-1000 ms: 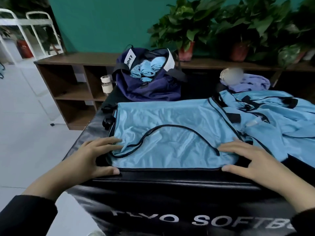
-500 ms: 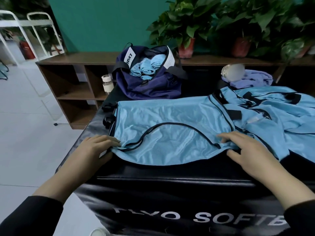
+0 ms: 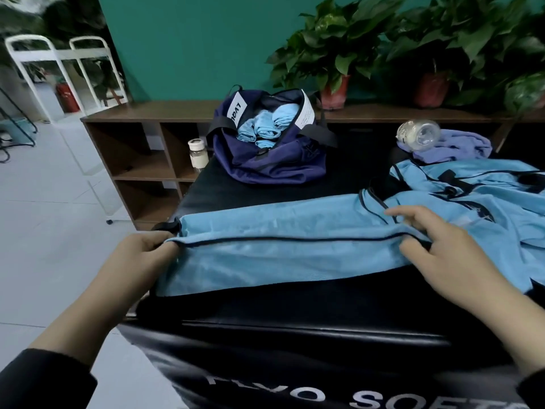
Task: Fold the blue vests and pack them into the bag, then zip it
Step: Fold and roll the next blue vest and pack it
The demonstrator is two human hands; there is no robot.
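A light blue vest [image 3: 289, 249] with dark piping lies across the black padded table [image 3: 309, 302], its near edge lifted and folded back over itself. My left hand [image 3: 141, 255] pinches the vest's left corner. My right hand [image 3: 436, 255] pinches the folded edge at the right end. More blue vests [image 3: 477, 196] lie in a loose heap at the right. At the back of the table the navy bag [image 3: 271, 149] stands unzipped, with rolled blue vests [image 3: 265, 125] inside it.
A clear bottle [image 3: 418, 134] rests on a purple cloth [image 3: 454, 146] at the back right. A small white-capped jar [image 3: 197, 154] sits by the brown shelf unit [image 3: 141, 160]. Potted plants [image 3: 336, 54] line the shelf top. Tiled floor lies to the left.
Both hands went from lying flat on the vest's near edge to gripping it, and they have lifted it and carried it away from me, folding the vest lengthwise.
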